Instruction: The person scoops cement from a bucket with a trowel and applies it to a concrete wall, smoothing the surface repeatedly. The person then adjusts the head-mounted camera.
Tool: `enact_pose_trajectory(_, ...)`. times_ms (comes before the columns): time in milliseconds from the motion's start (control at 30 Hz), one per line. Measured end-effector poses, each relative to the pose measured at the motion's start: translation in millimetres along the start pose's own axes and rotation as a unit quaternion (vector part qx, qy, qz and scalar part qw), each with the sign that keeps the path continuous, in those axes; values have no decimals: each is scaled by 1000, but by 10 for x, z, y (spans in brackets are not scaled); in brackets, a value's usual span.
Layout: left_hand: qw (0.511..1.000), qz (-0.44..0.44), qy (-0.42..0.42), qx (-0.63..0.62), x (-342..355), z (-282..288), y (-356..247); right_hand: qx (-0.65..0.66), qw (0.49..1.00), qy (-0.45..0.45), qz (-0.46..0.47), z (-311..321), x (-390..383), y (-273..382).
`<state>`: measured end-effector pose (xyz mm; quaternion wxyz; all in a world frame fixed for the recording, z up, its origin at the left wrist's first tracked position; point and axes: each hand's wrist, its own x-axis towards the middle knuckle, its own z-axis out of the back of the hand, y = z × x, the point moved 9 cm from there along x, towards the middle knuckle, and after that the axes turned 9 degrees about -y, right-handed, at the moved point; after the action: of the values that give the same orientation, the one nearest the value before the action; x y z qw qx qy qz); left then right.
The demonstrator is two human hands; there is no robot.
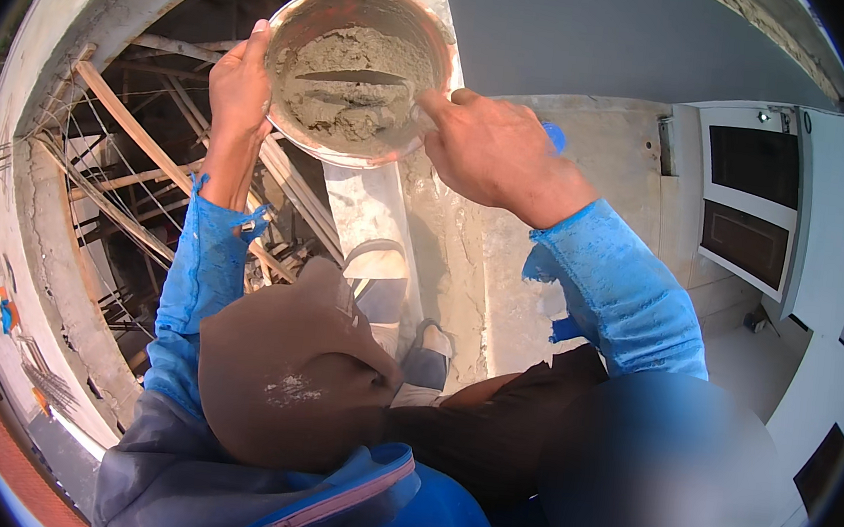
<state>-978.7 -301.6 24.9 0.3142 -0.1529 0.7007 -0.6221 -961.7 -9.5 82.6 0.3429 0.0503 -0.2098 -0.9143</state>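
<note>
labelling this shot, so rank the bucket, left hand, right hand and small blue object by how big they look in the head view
1. Bucket
2. Right hand
3. Left hand, as far as it shows
4. Small blue object

The mortar (360, 52) is grey-brown, the bucket (440, 52) orange-streaked, and the sleeves (631, 287) bright blue.

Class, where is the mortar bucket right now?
In the head view, the mortar bucket is near the top, left of centre, between the left hand on its left side and the right hand at its right rim.
</note>
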Motion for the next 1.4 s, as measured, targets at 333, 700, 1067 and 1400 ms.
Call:
enact_pose_trajectory(333, 993, -94, -64, -9, 1598, -137, -269, 115, 981, -36, -155, 1414, 1602, -777)
enact_pose_trajectory(700, 991, -89, -48, 88, 1830, -236, -420, -20, 983, 70, -165, 1131, 1754, -1183)
enact_pose_trajectory(1067, 961, -131, -69, 232, 1650, -221, -585, -41, 993, 109, 18, -497, 2392, -415)
enact_pose_trajectory(1400, 969, -127, -105, 182, 1330, -168, -616, 201, 920, 262, -210, -894, 2004, 72)
